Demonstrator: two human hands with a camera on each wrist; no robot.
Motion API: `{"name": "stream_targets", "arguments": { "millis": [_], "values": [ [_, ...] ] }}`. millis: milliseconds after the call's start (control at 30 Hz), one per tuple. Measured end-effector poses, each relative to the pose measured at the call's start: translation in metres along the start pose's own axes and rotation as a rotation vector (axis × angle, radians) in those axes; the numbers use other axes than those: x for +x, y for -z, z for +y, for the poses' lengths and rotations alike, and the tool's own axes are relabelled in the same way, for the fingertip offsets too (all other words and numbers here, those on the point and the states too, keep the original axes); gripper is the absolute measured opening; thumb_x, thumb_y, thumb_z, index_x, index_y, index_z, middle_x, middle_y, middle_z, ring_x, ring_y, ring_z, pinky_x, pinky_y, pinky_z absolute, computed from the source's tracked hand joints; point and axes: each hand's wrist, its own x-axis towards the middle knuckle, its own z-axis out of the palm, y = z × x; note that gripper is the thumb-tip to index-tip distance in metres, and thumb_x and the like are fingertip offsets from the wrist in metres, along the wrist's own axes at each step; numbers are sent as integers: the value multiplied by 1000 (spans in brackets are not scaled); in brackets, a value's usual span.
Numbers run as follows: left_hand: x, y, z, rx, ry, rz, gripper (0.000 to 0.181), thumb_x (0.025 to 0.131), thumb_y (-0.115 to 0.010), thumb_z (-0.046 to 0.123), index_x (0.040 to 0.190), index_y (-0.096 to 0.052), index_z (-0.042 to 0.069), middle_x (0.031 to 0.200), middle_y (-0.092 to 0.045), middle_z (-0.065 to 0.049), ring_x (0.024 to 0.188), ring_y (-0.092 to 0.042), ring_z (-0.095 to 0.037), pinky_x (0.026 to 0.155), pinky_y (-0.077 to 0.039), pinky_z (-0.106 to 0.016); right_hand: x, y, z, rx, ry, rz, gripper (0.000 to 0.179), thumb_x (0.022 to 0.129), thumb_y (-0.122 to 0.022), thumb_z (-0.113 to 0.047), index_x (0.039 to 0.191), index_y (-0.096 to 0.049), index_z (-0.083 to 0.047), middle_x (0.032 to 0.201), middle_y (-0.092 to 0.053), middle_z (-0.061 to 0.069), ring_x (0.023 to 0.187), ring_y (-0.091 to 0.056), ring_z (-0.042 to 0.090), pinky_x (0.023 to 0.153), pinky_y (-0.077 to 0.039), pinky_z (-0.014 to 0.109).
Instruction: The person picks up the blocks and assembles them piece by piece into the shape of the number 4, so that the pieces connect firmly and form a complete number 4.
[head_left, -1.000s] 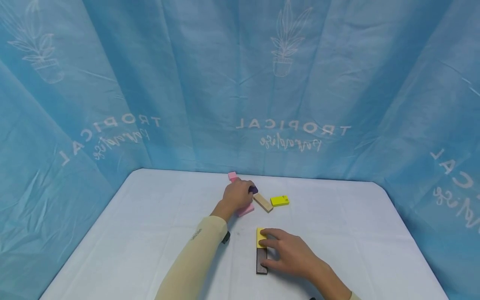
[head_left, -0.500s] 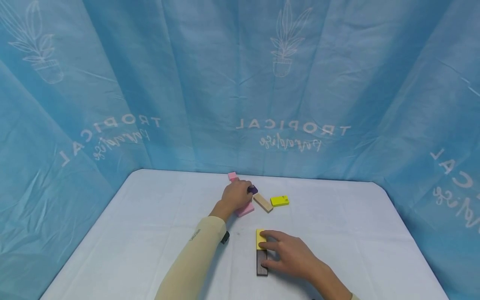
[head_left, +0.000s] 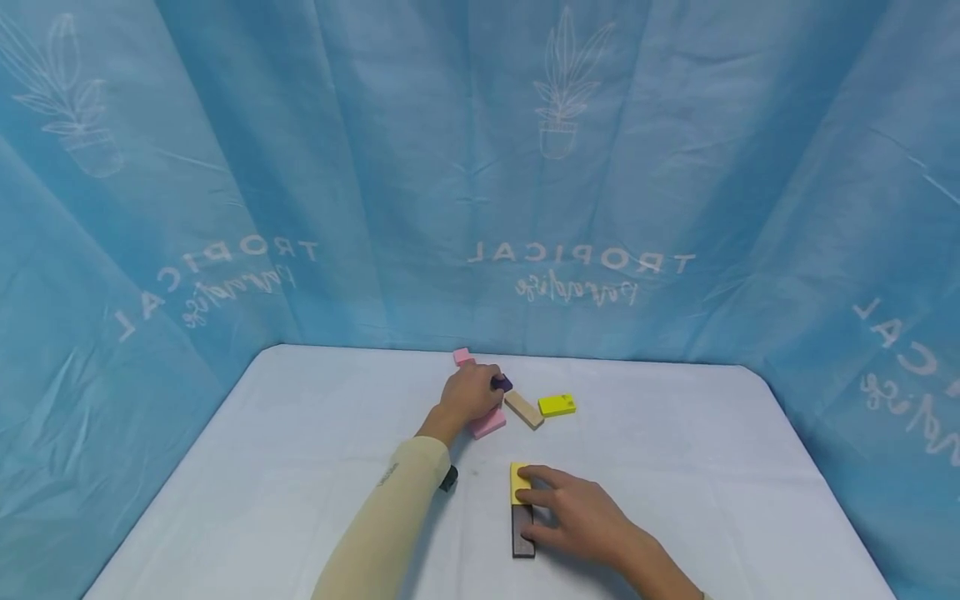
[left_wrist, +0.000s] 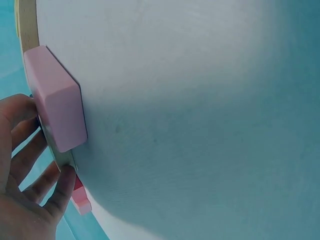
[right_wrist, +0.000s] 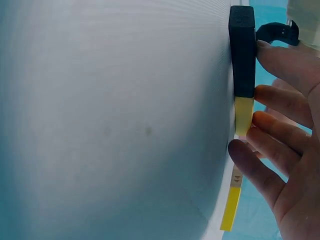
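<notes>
Resting the right hand at lower centre right, with fingers apart and loosely bent — touching a pale yellow block with fingertips and a dark block with the thumb, wrapping around neither. Lying end to end there, running lengthwise up and down the frame, with yellow farther away.

Curving the left hand at a purple block, upper centre — not showing whether pinching it or merely touching it. Sitting at the right edge of the left fingers, well apart from the right hand, and hiding too much to reveal a long axis.

Lying around the left hand: a large pink block just below, a small pink block above, a wooden block slanting down rightward, a bright yellow block just beside the wood.

Spreading underneath, a white table; hanging behind, a blue curtain.

Revealing in the right wrist view what is looking like "44" on a tan face, unreadable from the head; showing in the left wrist view the large pink block's thick side, nearly hiding the purple.
</notes>
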Motion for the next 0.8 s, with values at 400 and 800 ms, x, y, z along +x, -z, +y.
{"name": "stream_targets", "arguments": {
  "millis": [400,800],
  "values": [
    [-3,-3,-4,-51,-18,38,37,85,-67,30,120,-67,18,106,-64,-2,95,-56,-20,86,-49,-41,0,0,-3,8,-30,-10,44,85,-65,-55,121,-67,-31,138,-49,-8,115,-55,12,82,-53,38],
    [-6,11,-7,-168,-45,69,36,83,-70,34,115,-68,19,105,-63,-2,89,-52,-16,78,-49,-36,1,1,-2,14,-16,2,44,85,-65,-54,122,-67,-30,138,-49,-7,113,-56,12,81,-53,37]
  ]
}}
